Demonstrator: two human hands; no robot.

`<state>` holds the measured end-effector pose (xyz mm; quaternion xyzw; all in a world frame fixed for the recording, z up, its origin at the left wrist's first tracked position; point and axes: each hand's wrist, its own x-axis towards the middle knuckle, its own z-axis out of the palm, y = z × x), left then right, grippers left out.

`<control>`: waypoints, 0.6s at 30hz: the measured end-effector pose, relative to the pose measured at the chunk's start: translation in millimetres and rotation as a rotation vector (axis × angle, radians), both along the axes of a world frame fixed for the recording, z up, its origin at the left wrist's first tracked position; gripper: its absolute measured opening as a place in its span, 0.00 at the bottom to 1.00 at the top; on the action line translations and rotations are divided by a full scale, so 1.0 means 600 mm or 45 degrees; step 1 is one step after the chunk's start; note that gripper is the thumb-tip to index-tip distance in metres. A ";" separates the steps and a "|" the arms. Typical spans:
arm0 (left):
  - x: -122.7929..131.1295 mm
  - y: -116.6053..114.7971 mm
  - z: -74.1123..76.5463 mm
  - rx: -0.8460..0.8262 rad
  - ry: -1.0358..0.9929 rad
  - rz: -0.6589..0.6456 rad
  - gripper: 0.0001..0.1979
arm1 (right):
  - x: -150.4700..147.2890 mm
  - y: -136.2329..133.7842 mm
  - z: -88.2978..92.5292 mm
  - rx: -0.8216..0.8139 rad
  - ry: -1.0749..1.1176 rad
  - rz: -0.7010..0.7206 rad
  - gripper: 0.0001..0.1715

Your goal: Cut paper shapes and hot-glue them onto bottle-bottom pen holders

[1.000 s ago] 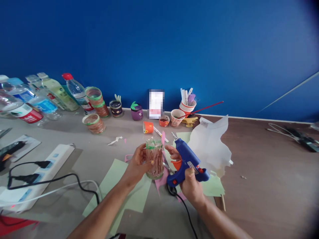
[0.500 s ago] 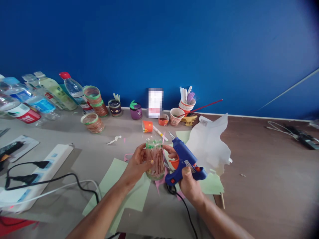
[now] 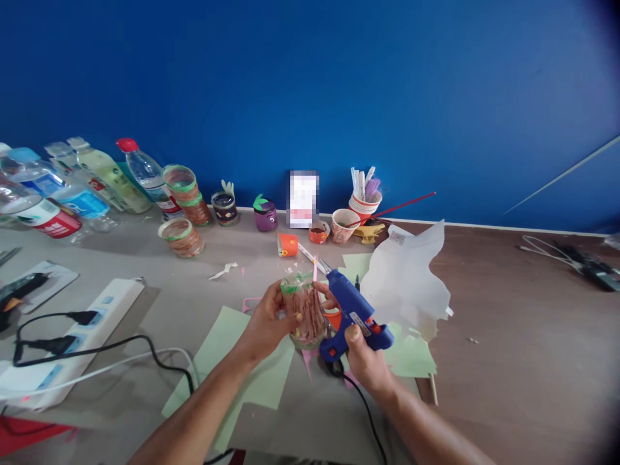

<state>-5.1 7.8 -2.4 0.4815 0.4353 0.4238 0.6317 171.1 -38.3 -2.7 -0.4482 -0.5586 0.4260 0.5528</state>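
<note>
My left hand point(image 3: 268, 320) is wrapped round the left side of a clear plastic cup point(image 3: 308, 316) with brown streaks down its wall and a green band at the rim. The thumb presses on its front. My right hand point(image 3: 365, 355) grips a blue glue gun point(image 3: 351, 300), its metal nozzle pointing up and left beside the cup's rim. Some fingers of that hand reach behind the gun to the cup's right side, by a thin pink strip point(image 3: 315, 268). Orange scissors handles point(image 3: 333, 318) show partly behind the gun. Green paper sheets point(image 3: 259, 381) lie beneath the cup.
A white power strip point(image 3: 72, 342) with black plugs lies at left. Plastic bottles point(image 3: 140, 171) and brown-streaked cups point(image 3: 181, 237) stand behind it. Farther back are a purple pot point(image 3: 265, 218), paper cups point(image 3: 344, 226) and a marker point(image 3: 310, 257). White paper point(image 3: 407, 278) lies right of the gun.
The cup has tilted slightly, its rim leaning left and its base shifting right. My right hand has brought the glue gun a little left, its nozzle nearer the cup.
</note>
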 end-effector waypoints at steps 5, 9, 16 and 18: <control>-0.002 0.000 -0.003 0.041 0.032 -0.019 0.28 | -0.001 0.002 0.008 0.014 0.000 0.043 0.33; 0.002 0.002 0.007 -0.073 -0.110 -0.017 0.31 | -0.001 0.005 0.018 0.041 -0.053 0.064 0.33; 0.003 0.002 0.011 -0.015 -0.063 0.016 0.28 | 0.001 0.002 0.030 0.085 -0.108 0.063 0.31; 0.002 0.002 0.009 0.050 0.024 0.036 0.26 | 0.001 0.003 0.031 0.081 -0.116 0.068 0.30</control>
